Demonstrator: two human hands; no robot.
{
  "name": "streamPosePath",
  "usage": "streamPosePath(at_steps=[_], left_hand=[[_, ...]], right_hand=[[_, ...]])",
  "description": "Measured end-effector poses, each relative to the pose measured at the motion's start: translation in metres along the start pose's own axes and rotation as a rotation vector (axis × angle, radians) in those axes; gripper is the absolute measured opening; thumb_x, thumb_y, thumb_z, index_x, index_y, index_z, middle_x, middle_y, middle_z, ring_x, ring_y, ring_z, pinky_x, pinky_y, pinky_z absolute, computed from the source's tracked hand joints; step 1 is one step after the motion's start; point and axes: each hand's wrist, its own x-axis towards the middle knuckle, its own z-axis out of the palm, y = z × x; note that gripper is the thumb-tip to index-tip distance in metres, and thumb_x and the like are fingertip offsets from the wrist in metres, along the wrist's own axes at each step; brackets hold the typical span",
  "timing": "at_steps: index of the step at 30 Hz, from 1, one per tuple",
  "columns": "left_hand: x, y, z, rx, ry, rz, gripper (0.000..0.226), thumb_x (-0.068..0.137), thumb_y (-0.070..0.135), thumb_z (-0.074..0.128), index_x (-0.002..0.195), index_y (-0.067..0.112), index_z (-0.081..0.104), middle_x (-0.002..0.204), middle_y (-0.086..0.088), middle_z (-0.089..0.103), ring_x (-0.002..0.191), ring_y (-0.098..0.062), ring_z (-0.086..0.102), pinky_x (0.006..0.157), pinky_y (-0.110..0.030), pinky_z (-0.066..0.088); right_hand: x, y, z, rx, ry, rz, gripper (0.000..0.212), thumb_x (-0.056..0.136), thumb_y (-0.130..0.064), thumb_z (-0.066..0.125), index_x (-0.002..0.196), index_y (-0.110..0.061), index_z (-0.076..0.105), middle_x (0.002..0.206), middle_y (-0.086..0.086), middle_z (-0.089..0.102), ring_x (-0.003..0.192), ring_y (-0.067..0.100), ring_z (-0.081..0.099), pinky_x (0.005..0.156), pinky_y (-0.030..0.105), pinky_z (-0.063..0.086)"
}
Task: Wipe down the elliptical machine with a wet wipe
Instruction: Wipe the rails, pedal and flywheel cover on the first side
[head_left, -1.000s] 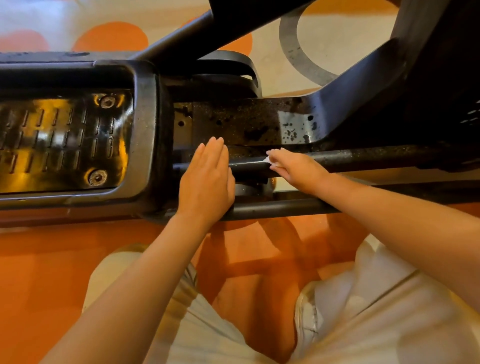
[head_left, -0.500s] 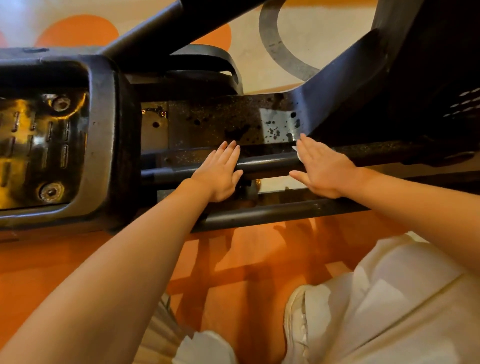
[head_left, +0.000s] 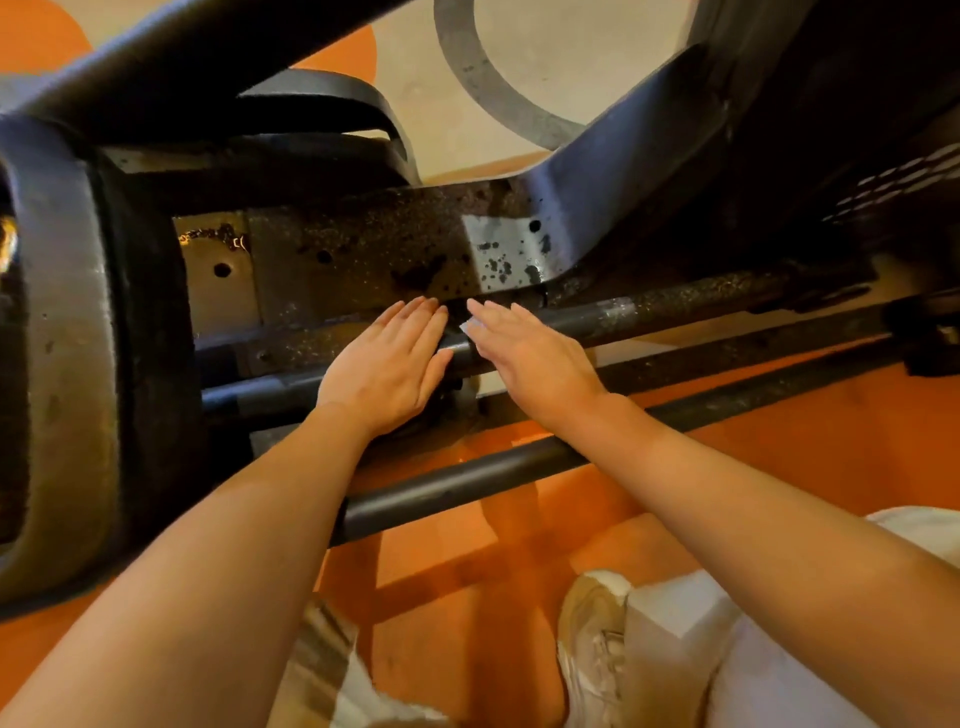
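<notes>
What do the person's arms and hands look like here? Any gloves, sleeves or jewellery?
Both arms are bare along all of their visible length: no sleeves show. The left hand and the right hand wear no gloves, and no rings, watch or bracelet are visible on the fingers or wrists.

**Two flat hands on the machine's rail**

The left hand (head_left: 389, 364) lies flat on a dark rail (head_left: 613, 317) of the elliptical machine (head_left: 363, 249), its fingers (head_left: 415, 317) straight. The right hand (head_left: 524, 358) lies just beside it on the same rail, also flat, and presses a small white wipe (head_left: 470, 327) whose corner shows under the fingers. The frame behind is spotted with dirt. Below are the orange floor (head_left: 779, 431) and a pale shoe (head_left: 592, 644).
</notes>
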Motion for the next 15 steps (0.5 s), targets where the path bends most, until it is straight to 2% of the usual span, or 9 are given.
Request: streamPosePath(at_steps=[2,3,4,6,8,10,13,15], left_hand=[[-0.001,0.001,0.003,0.0,0.055,0.021,0.059,0.102,0.035,0.027,0.135,-0.007,0.052,0.135,-0.027,0.056,0.126,-0.038,0.055,0.11,-0.047,0.037],[-0.002,0.001,0.005,0.004,0.081,0.034,0.058,0.102,0.034,0.028,0.134,-0.007,0.053,0.134,-0.027,0.057,0.125,-0.039,0.056,0.108,-0.048,0.039],[-0.001,0.001,0.005,0.009,0.097,0.045,0.057,0.102,0.033,0.028,0.134,-0.008,0.053,0.133,-0.028,0.057,0.123,-0.039,0.057,0.108,-0.048,0.04],[-0.001,0.0,0.006,0.019,0.118,0.063,0.056,0.102,0.031,0.029,0.134,-0.008,0.053,0.133,-0.028,0.057,0.122,-0.039,0.058,0.107,-0.049,0.042],[-0.001,0.0,0.007,0.039,0.14,0.096,0.054,0.102,0.03,0.029,0.135,-0.007,0.052,0.134,-0.027,0.057,0.123,-0.039,0.058,0.107,-0.049,0.042],[-0.001,-0.002,0.009,0.072,0.147,0.14,0.054,0.102,0.029,0.028,0.139,-0.004,0.05,0.137,-0.024,0.056,0.125,-0.038,0.056,0.108,-0.048,0.041],[-0.002,-0.004,0.013,0.118,0.15,0.195,0.054,0.103,0.029,0.026,0.144,0.0,0.046,0.143,-0.021,0.052,0.131,-0.036,0.051,0.111,-0.047,0.038],[-0.002,-0.006,0.015,0.137,0.152,0.218,0.053,0.104,0.029,0.025,0.145,0.001,0.045,0.144,-0.021,0.05,0.131,-0.038,0.05,0.111,-0.049,0.037]], right_hand=[[-0.004,0.0,0.002,0.064,0.025,0.002,0.056,0.071,0.007,0.078,0.124,-0.004,0.063,0.136,0.012,0.058,0.124,0.022,0.058,0.101,0.03,0.045],[-0.006,-0.001,-0.001,0.05,0.011,-0.011,0.063,0.066,0.009,0.079,0.126,-0.004,0.062,0.136,0.011,0.058,0.124,0.021,0.057,0.097,0.031,0.049],[-0.007,-0.001,-0.006,0.049,-0.018,-0.044,0.068,0.073,0.011,0.073,0.136,-0.005,0.054,0.144,0.01,0.05,0.133,0.018,0.049,0.1,0.03,0.046],[-0.016,0.012,-0.015,0.003,-0.128,-0.06,0.064,0.094,0.004,0.049,0.152,-0.01,0.027,0.161,0.004,0.022,0.148,0.014,0.02,0.112,0.028,0.032],[-0.029,0.034,-0.022,-0.033,-0.148,-0.006,0.053,0.104,-0.017,0.036,0.153,-0.006,0.02,0.162,0.009,0.015,0.15,0.019,0.013,0.119,0.034,0.025],[-0.043,0.061,-0.028,-0.08,-0.19,0.152,0.063,0.104,-0.036,0.034,0.153,-0.001,0.015,0.162,0.015,0.009,0.15,0.024,0.008,0.122,0.038,0.016],[-0.059,0.084,-0.043,0.064,-0.283,0.447,0.073,0.103,-0.041,0.036,0.154,-0.002,0.001,0.163,0.014,-0.008,0.15,0.024,-0.008,0.12,0.034,0.0],[-0.059,0.084,-0.042,0.128,-0.248,0.579,0.074,0.104,-0.042,0.034,0.154,-0.002,-0.004,0.162,0.014,-0.014,0.149,0.025,-0.013,0.119,0.035,-0.004]])
